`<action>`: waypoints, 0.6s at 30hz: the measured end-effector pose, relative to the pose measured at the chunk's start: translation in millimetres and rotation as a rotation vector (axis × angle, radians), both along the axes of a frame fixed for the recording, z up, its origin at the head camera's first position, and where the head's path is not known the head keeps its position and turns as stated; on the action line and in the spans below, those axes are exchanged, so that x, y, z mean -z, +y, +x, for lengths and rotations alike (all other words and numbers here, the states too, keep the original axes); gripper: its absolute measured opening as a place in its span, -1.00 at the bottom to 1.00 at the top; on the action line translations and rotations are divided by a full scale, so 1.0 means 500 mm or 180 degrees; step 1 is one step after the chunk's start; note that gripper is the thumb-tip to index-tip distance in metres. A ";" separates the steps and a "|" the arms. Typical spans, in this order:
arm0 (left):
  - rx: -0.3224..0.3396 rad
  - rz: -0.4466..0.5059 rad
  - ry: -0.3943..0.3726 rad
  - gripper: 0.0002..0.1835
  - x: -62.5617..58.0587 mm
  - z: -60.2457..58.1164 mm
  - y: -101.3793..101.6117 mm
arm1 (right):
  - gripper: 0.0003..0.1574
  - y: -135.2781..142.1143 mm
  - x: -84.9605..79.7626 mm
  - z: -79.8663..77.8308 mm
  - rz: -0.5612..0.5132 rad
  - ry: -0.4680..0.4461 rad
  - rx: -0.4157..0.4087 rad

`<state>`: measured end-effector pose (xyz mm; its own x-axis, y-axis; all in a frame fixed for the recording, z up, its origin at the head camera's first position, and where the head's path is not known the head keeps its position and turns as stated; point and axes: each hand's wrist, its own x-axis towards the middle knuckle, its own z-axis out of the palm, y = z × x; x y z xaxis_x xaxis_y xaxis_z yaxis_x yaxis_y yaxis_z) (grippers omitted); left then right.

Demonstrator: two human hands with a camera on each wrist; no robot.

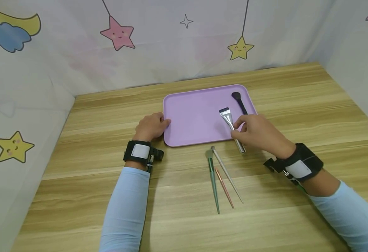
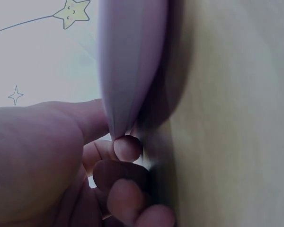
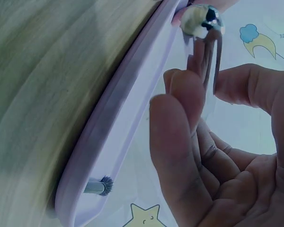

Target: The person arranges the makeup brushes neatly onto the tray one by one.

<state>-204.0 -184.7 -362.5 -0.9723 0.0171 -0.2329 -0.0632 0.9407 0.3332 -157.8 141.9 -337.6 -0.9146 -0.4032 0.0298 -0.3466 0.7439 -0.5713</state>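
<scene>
In the head view, my right hand pinches a silver makeup brush with a flat, dark-tipped head, over the front right of a lilac tray. The right wrist view shows its shiny handle between thumb and fingers. A black makeup brush lies in the tray by the right side, its lower end hidden behind my right hand. My left hand grips the tray's left edge. In the left wrist view the thumb is on one side of the rim and the curled fingers on the other.
Three brushes lie on the wooden table in front of the tray: a green one, a thin pink one and a pale-handled one. A white curtain with printed stars hangs behind the table.
</scene>
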 end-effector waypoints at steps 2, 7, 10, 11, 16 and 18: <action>0.0005 -0.0006 0.0001 -0.62 0.000 0.000 0.000 | -0.75 0.001 0.000 -0.001 -0.0021 -0.0018 0.0040; 0.0010 -0.0026 0.0013 -0.62 0.000 0.000 0.000 | -0.73 0.001 0.002 -0.005 -0.0068 -0.0031 0.0124; 0.0013 -0.0028 0.0014 -0.62 -0.001 0.001 0.000 | -0.72 0.001 0.002 -0.008 -0.0107 -0.0057 0.0118; 0.0013 -0.0029 0.0017 -0.62 0.000 0.001 0.000 | -0.72 0.001 0.003 -0.009 -0.0119 -0.0068 0.0115; 0.0006 -0.0029 0.0010 -0.62 0.002 -0.001 -0.001 | -0.76 0.002 0.008 -0.015 -0.0137 -0.0051 0.0097; 0.0003 -0.0037 0.0009 -0.62 0.003 -0.001 -0.002 | -0.77 0.000 0.009 -0.018 -0.0135 -0.0030 0.0105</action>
<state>-204.6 -185.5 -363.8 -0.9730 0.0154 -0.2305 -0.0614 0.9446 0.3225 -166.5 141.8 -342.0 -0.9277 -0.3714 0.0375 -0.3168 0.7300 -0.6056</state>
